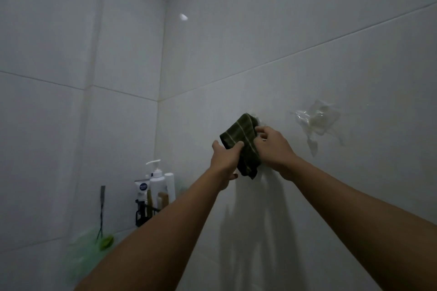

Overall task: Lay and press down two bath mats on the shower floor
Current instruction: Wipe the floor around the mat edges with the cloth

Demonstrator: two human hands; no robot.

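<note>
A dark green cloth with thin pale stripes hangs against the white tiled wall, bunched at its top where it meets the tile; what holds it there is hidden behind the fabric and the fingers. Whether this cloth is one of the bath mats cannot be told, and the shower floor lies outside the view. The left hand reaches up from below, thumb and fingers pinching the cloth's left edge about halfway down. The right hand is raised beside it, fingers curled around the upper right part of the cloth close to the wall; its fingertips are partly lost in the folds. Both forearms stretch forward and up, cut off at the lower edge. To the right, apart from the hands, a clear plastic holder is stuck to the tile, its shape hard to read. Low on the left, a black rack carries a pump bottle and tubes, with a green mesh sponge blurred below.
</note>
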